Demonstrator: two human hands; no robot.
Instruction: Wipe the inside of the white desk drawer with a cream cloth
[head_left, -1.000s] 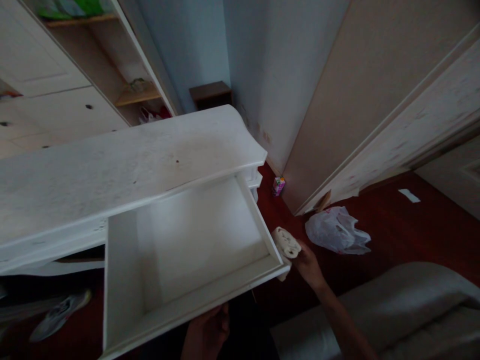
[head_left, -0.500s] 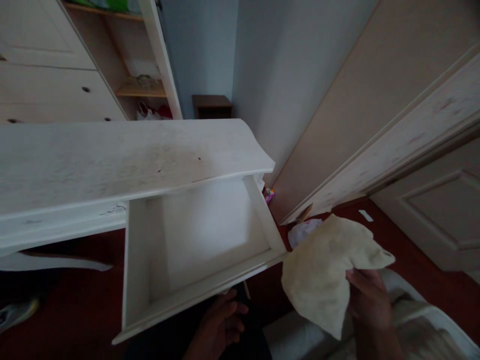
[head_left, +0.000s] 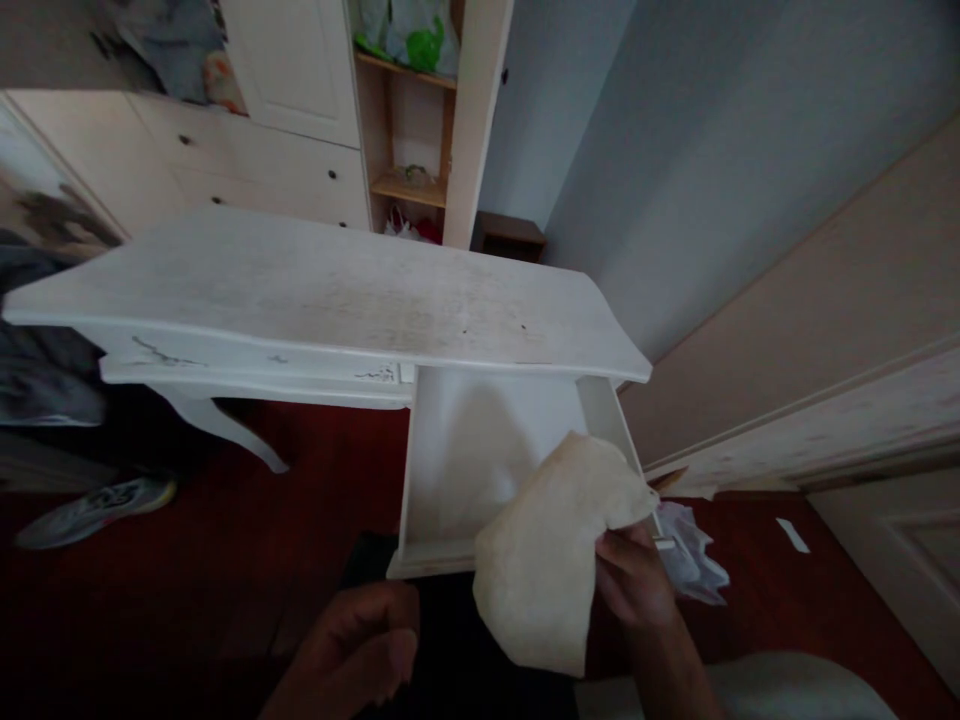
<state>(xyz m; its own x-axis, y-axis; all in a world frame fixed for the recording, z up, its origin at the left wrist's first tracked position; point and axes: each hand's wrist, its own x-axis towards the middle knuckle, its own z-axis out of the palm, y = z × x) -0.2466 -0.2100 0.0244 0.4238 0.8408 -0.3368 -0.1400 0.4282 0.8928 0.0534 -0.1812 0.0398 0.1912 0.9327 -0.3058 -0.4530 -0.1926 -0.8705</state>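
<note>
A cream-coloured cloth (head_left: 540, 560) hangs from my right hand (head_left: 637, 575), its edge bunched between thumb and fingers. The cloth covers the front right part of a pulled-out white drawer (head_left: 442, 555) and hides what lies behind it. What shows of the drawer's inside holds nothing, only a shadow on its bottom. My left hand (head_left: 356, 650) is low in front of the drawer, apart from it, with the fingers curled in and nothing visible in them. The drawer belongs to a white desk (head_left: 337, 285) with dark smudges on its top.
A white cabinet (head_left: 480, 130) with open shelves stands behind the desk, beside a small brown stand (head_left: 510, 235). On the red floor lie a plastic bag (head_left: 690, 560), a white strip (head_left: 793, 535) and a sneaker (head_left: 97, 510). The wall rises at the right.
The view has swung left, showing more of the desk. My right hand has brought the cloth from beside the drawer to over its front right. My left hand's fingers have curled in more.
</note>
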